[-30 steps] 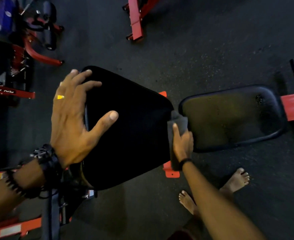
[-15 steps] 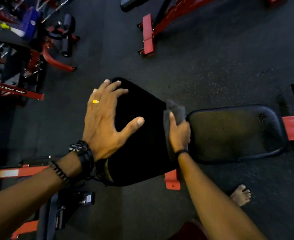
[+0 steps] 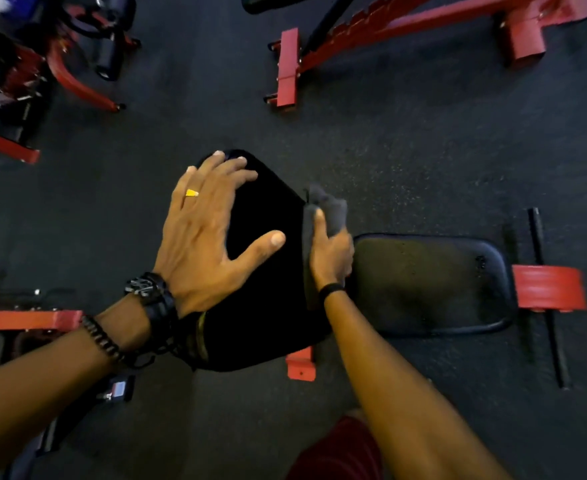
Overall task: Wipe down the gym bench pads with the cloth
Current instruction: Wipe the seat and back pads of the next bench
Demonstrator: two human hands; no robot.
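Observation:
A black back pad point(image 3: 264, 306) of a red-framed gym bench fills the middle of the head view. My left hand point(image 3: 209, 237) rests flat on its left part with fingers spread. My right hand point(image 3: 331, 258) grips a dark grey cloth point(image 3: 331, 209) against the pad's right edge, in the gap before the seat pad point(image 3: 430, 285). The cloth bunches above my fingers and also hangs down along the edge. The seat pad lies to the right and shows a dull sheen.
The bench's red frame end point(image 3: 548, 287) and a black crossbar point(image 3: 548, 306) sit at the right. Another red bench frame point(image 3: 371, 32) stands at the top, red machines point(image 3: 25, 81) at the upper left. A red bar point(image 3: 25, 318) lies at the left on dark rubber floor.
My right hand has slid the cloth farther up along the back pad's right edge. My left hand stays flat on the pad. The view has shifted, so the bench sits lower in frame.

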